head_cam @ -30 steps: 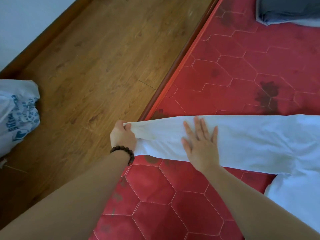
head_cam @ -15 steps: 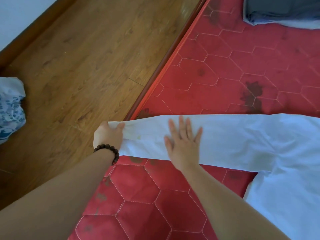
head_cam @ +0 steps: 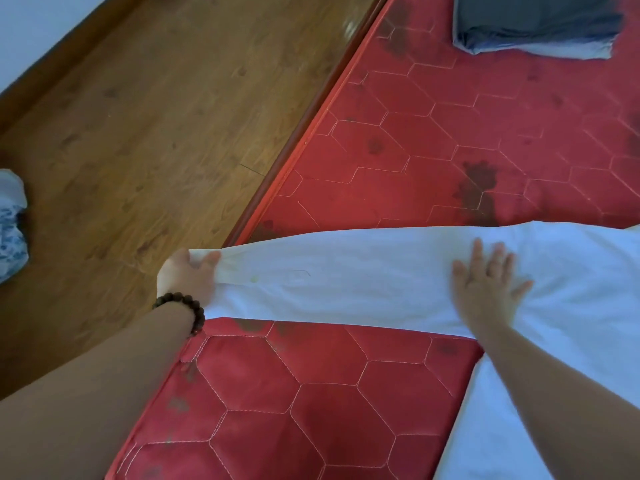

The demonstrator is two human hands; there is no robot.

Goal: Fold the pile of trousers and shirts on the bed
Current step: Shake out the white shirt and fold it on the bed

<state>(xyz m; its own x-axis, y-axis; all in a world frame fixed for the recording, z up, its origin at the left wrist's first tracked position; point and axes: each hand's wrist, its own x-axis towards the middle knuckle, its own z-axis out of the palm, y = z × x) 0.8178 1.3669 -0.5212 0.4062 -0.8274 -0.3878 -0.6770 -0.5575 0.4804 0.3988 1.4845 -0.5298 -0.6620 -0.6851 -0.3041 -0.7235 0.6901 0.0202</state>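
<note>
Two hands work the white shirt: left hand pinches its cuff, right hand presses flat.

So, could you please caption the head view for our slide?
Left hand grips the white shirt sleeve's end while the right hand presses it flat on the red mattress.

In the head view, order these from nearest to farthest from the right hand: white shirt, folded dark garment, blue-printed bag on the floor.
1. white shirt, pressed under the right hand.
2. folded dark garment, top right on the bed.
3. blue-printed bag, far left on the floor.
</note>
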